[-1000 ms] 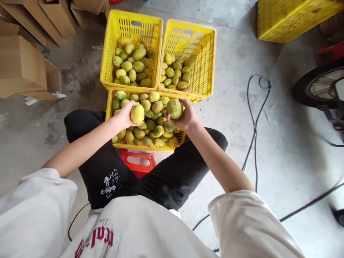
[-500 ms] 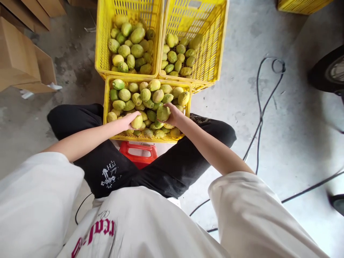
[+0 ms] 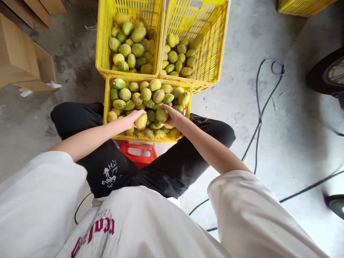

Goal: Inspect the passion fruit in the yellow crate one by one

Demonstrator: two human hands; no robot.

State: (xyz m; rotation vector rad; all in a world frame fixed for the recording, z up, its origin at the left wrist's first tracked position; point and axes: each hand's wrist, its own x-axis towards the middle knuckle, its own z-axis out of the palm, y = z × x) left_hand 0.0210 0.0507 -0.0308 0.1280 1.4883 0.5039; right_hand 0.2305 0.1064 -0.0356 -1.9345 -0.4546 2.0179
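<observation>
Many yellow-green lemons fill the near yellow crate [image 3: 106, 104] between my knees. My left hand [image 3: 134, 119] is closed around a pale yellow lemon [image 3: 141, 121], its thumb side uppermost. Just to the right, my right hand [image 3: 171, 115] grips a greener lemon [image 3: 162, 114], with the fingers partly hidden behind it. Both held lemons are over the crate's middle, a short gap apart. Other lemons [image 3: 146, 94] lie piled beyond and beneath my hands.
Two more yellow crates [image 3: 160, 46] stand side by side beyond the near one, with lemons in the bottom of each. A red plastic stool [image 3: 138, 154] is below the near crate. Cardboard boxes [image 3: 20, 53] stand left; a black cable [image 3: 260, 118] and a wheel [image 3: 328, 71] are right.
My left hand has moved slightly right with its lemon, and my right hand slightly left with its own. The gap between the two lemons has narrowed.
</observation>
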